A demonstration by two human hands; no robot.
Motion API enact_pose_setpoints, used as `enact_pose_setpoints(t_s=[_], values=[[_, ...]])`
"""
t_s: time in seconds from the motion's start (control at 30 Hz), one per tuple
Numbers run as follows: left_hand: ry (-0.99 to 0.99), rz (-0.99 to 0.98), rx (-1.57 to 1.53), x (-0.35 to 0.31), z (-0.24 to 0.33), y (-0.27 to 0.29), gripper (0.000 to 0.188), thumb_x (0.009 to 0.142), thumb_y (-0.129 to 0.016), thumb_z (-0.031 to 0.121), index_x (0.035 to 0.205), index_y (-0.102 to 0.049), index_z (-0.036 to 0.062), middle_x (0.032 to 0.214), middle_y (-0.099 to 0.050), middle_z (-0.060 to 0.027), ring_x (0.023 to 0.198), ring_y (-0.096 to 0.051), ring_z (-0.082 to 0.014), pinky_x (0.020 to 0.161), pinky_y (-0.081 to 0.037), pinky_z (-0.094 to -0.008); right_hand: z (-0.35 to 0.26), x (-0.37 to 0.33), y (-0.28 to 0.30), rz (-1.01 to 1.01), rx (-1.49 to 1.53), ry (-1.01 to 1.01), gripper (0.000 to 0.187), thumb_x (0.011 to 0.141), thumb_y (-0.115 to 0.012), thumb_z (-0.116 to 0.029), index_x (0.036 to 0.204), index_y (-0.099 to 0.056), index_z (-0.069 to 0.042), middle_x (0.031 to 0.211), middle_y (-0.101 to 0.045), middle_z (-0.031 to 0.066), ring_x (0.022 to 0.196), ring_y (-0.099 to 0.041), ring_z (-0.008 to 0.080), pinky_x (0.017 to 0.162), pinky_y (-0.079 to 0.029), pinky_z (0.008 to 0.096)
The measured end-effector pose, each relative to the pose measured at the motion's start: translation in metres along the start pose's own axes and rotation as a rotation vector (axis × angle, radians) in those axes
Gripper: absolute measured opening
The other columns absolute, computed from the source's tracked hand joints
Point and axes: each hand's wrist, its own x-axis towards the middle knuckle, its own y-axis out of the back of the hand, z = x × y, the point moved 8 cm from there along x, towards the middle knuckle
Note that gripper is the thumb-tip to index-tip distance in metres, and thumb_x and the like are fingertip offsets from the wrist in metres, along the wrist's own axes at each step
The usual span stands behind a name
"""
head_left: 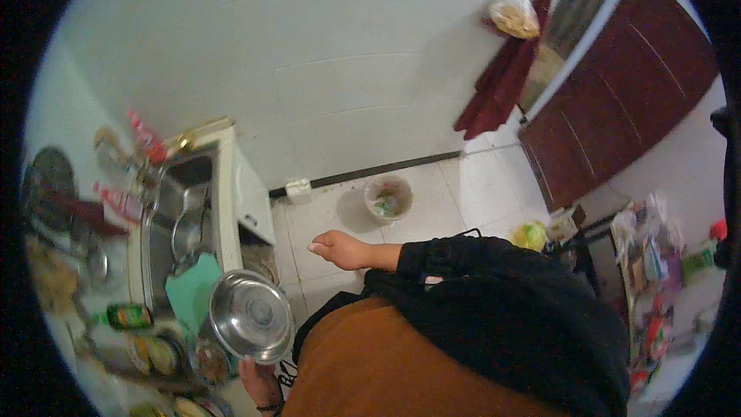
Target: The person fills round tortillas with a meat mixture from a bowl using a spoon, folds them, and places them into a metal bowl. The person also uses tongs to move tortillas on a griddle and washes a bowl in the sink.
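Steel bowl (pixel 253 307), round with no long axis, is lying just beyond the left hand (pixel 261 384), which is clasping its near rim; the right hand (pixel 341 251), farther off, is hanging loosely closed, apparently holding nothing.

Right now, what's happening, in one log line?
left fingers: holding metal bowl | right fingers: curled, no object visible | round bin: on floor

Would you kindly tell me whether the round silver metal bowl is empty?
The round silver metal bowl looks empty: only shiny metal shows inside, though I cannot tell about clear water.
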Motion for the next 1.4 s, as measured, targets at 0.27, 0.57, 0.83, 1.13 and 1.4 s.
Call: enact_pose_setpoints(t_s=[0.27, 0.57, 0.83, 1.13, 1.4], values=[[0.273, -0.088, -0.643, 0.164, -0.017, -0.126, 0.037, 0.102, -0.055, 0.044, 0.111, -0.060, 0.0082, 0.098, -0.064, -0.0057, 0.082, -0.056, -0.0157, 0.068, -0.044, -0.0320, 0.099, 0.111, 0.157, 0.094, -0.246, -0.002, 0.023, 0.099, -0.056, -0.022, 0.092, -0.057, 0.000, 0.093, -0.064, 0.0205, 0.085, -0.061, 0.0368, 0.076, -0.049, 0.0464], [0.080, 0.149, -0.133, 0.230, 0.043, -0.138, 0.029, 0.103, -0.056, 0.024, 0.124, -0.057, 0.0041, 0.120, -0.063, -0.0096, 0.108, -0.062, -0.0271, 0.091, -0.051, -0.0413, 0.108, 0.261, 0.143, -0.199, -0.327, -0.039, 0.024, 0.087, -0.066, -0.016, 0.104, -0.069, -0.001, 0.106, -0.068, 0.0237, 0.101, -0.064, 0.0417, 0.089, -0.051, 0.0485], [0.362, 0.351, -0.906, 0.280, 0.017, -0.099, 0.035, 0.103, -0.058, 0.032, 0.124, -0.055, 0.0041, 0.116, -0.066, -0.0089, 0.098, -0.067, -0.0213, 0.083, -0.056, -0.0354, 0.043, 0.412, 0.049, -0.274, -0.619, 0.391, 0.043, 0.088, -0.067, -0.017, 0.127, -0.060, -0.001, 0.126, -0.063, 0.0242, 0.118, -0.057, 0.0430, 0.103, -0.047, 0.0484], [0.484, 0.625, -0.956, 0.302, 0.015, -0.065, 0.032, 0.102, -0.060, 0.030, 0.120, -0.059, 0.0037, 0.111, -0.069, -0.0091, 0.095, -0.069, -0.0206, 0.083, -0.056, -0.0330, -0.019, 0.708, -0.115, -0.176, -1.379, 0.907, 0.052, 0.089, -0.060, -0.019, 0.137, -0.052, 0.000, 0.148, -0.048, 0.0197, 0.137, -0.044, 0.0378, 0.108, -0.039, 0.0554], [0.388, 0.737, -0.551, 0.358, 0.017, -0.069, 0.028, 0.102, -0.059, 0.029, 0.112, -0.059, 0.0026, 0.103, -0.066, -0.0078, 0.095, -0.067, -0.0188, 0.085, -0.057, -0.0344, -0.042, 0.831, -0.210, -0.406, -1.646, 1.204, 0.039, 0.093, -0.057, -0.028, 0.125, -0.068, -0.010, 0.131, -0.063, 0.0154, 0.136, -0.043, 0.0383, 0.106, -0.035, 0.0606]])
